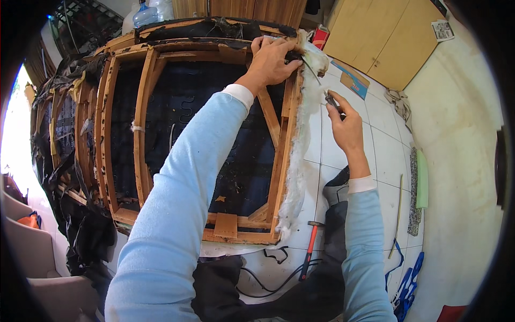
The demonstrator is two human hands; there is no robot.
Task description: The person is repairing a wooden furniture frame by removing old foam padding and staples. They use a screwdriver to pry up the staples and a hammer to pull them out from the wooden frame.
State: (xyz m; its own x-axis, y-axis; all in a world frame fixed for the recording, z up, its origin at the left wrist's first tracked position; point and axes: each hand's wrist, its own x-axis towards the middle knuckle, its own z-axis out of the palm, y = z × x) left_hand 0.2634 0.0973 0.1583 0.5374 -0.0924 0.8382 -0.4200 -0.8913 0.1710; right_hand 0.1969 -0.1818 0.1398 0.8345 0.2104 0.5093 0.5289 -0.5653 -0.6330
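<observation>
My left hand is at the far right corner of an upturned wooden furniture frame, its fingers curled over the corner. A thin metal shaft sticks out beside its thumb toward the right; what the fingers close on is hidden. White padding runs along the frame's right side and bunches at that corner. Just right of the padding, my right hand is closed round a small dark-handled tool with a short metal tip. That tip points at the padding without touching it. The tool's exact kind is unclear.
A red-handled hammer lies on the white tiled floor near my legs, beside a black cable. Torn black fabric hangs at the frame's left. Blue straps, a green strip and yellow cabinets are at right.
</observation>
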